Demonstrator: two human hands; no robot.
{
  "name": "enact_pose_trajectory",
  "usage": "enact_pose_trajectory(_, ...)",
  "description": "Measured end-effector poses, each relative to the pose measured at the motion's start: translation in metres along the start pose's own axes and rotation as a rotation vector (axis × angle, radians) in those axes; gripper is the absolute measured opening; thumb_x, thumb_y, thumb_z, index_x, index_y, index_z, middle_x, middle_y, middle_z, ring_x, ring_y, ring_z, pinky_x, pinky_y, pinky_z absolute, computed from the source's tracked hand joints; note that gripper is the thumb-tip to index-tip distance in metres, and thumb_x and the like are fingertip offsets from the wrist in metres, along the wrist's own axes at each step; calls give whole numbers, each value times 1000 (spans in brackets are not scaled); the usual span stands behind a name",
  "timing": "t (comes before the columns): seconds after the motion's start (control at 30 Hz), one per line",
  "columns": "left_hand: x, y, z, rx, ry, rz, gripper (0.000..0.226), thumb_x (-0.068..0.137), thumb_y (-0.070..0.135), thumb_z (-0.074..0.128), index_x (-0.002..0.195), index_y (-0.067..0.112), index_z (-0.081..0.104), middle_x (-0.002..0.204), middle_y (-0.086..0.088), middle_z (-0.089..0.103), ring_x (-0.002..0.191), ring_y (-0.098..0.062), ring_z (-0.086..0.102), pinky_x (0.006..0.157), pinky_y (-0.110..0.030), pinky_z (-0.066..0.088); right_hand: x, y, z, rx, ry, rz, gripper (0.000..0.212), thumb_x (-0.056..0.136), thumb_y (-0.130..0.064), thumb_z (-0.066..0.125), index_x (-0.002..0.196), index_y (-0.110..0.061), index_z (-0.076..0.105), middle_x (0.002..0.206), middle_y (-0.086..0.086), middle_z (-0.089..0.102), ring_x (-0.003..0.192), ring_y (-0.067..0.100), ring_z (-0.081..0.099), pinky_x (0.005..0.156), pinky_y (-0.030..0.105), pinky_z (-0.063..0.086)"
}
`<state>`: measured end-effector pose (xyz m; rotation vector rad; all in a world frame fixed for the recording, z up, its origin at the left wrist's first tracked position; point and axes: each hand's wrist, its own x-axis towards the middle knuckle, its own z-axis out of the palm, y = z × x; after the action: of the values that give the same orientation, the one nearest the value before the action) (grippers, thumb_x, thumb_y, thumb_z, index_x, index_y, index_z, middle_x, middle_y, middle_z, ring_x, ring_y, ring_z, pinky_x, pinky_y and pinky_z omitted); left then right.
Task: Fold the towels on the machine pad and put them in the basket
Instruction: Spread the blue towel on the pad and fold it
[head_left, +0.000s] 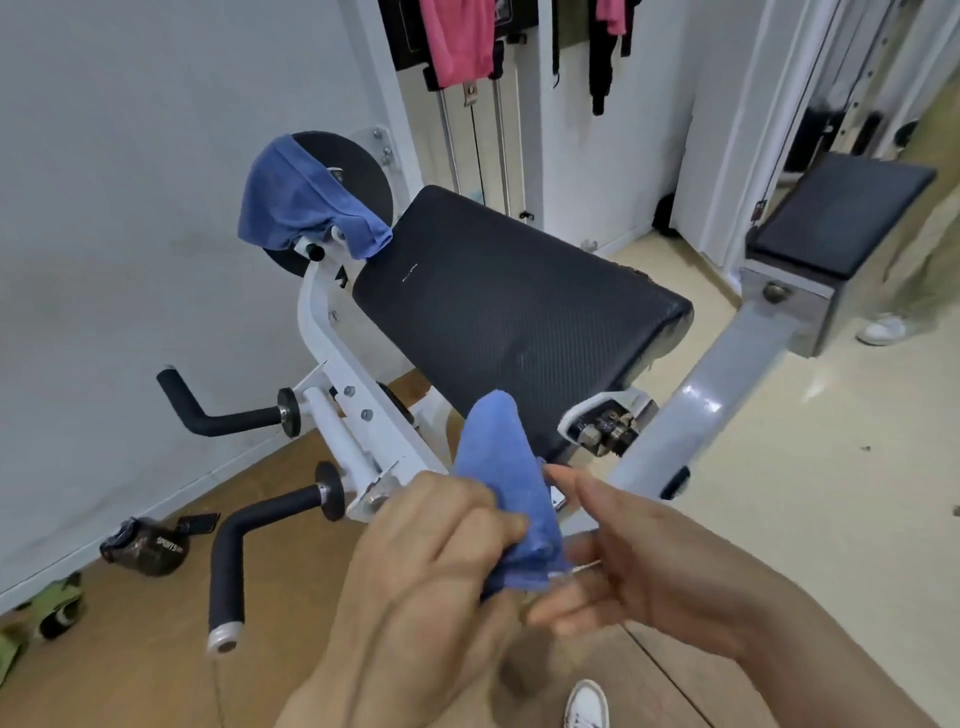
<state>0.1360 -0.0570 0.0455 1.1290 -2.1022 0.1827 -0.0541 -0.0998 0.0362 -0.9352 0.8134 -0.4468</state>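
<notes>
Left hand (431, 540) pinches a small blue towel (511, 488), thumb and fingers clamped on its lower half; towel bunched, standing up in front of the pad's near edge. Right hand (618, 566) open, fingers spread and blurred, just beside the towel's right side; cannot tell whether it touches the cloth. Pad (519, 301) bare, black, textured, tilted. Second towel (306, 202) draped over the machine's frame at the pad's far left corner. No basket in view. Judgement: terry cloth, light, limp, not slippery; it will slump unless held by two corners, so take an edge in each hand, spread it flat on the pad and crease there. Folding barely begun.
</notes>
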Motion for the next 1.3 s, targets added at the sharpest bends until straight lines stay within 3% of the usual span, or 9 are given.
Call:
enact_pose_trajectory(0.1, -30, 38, 14, 55, -52, 184, 8, 86, 23, 56, 94, 22, 55, 92, 4, 51, 78, -18, 47, 64, -34, 38, -17, 34, 7, 206, 211, -55, 51, 73, -48, 73, 111, -16, 62, 86, 12, 69, 70, 23, 67, 61, 34, 52)
enact_pose_trajectory(0.3, -58, 96, 55, 16, -149, 234, 11, 93, 15, 51, 84, 22, 53, 76, 2, 60, 62, -19, 53, 51, -31, 43, -76, 59, -7, -206, 577, -203, 54, 67, -40, 72, 108, -42, 36, 91, -2, 74, 82, 21, 71, 79, 50, 55)
enact_pose_trajectory(0.43, -39, 120, 69, -101, -364, 142, 30, 77, 26, 60, 106, 32, 54, 103, 10, 52, 84, -11, 53, 65, -24, 50, -111, 57, -33, -329, 660, -281, 53, 79, -13, 64, 108, -43, 31, 89, -6, 72, 73, 20, 68, 74, 48, 56)
enact_pose_trajectory(0.7, 76, 165, 144, -279, -455, -193, 76, 80, 62, 50, 146, 48, 14, 154, 17, 26, 140, 4, 23, 112, -17, 24, -183, 45, -160, -685, 551, -427, 54, 88, -13, 58, 121, -47, 30, 103, -12, 69, 87, 17, 65, 80, 45, 52)
enact_pose_trajectory(0.87, 133, 215, 232, -439, -559, -347, 89, 71, 50, 76, 145, 44, 26, 128, 35, 42, 119, 12, 43, 97, -9, 36, -213, 37, -264, -940, 500, -440, 58, 89, -10, 48, 133, -44, 33, 113, -20, 59, 93, 3, 57, 81, 25, 47)
enact_pose_trajectory(0.97, 164, 248, 275, -444, -536, -350, 74, 66, 48, 76, 133, 44, 45, 115, 29, 45, 106, 11, 49, 85, -6, 40, -225, 26, -315, -1074, 418, -447, 52, 84, -16, 38, 134, -31, 40, 125, -16, 53, 105, 9, 53, 89, 29, 45)
enact_pose_trajectory(1.07, 193, 268, 308, -438, -533, -424, 53, 59, 54, 70, 109, 50, 52, 101, 20, 54, 97, 3, 56, 81, -19, 48, -228, 8, -359, -1122, 326, -448, 46, 78, -19, 31, 120, -31, 47, 117, -15, 53, 100, 13, 53, 85, 33, 46)
enact_pose_trajectory(1.2, 231, 271, 358, -475, -477, -620, 28, 66, 38, 80, 89, 44, 67, 89, 18, 65, 86, 4, 60, 71, -18, 49, -219, -20, -422, -986, 301, -351, 45, 79, -15, 41, 117, -36, 49, 106, -22, 56, 94, -6, 52, 75, 11, 39)
enact_pose_trajectory(1.3, 260, 258, 398, -500, -408, -742, 18, 69, 32, 81, 81, 36, 68, 82, 11, 67, 77, -1, 61, 66, -22, 50, -196, -46, -474, -929, 294, -225, 42, 82, -18, 54, 116, -36, 37, 88, -17, 56, 77, -1, 57, 63, 19, 44)
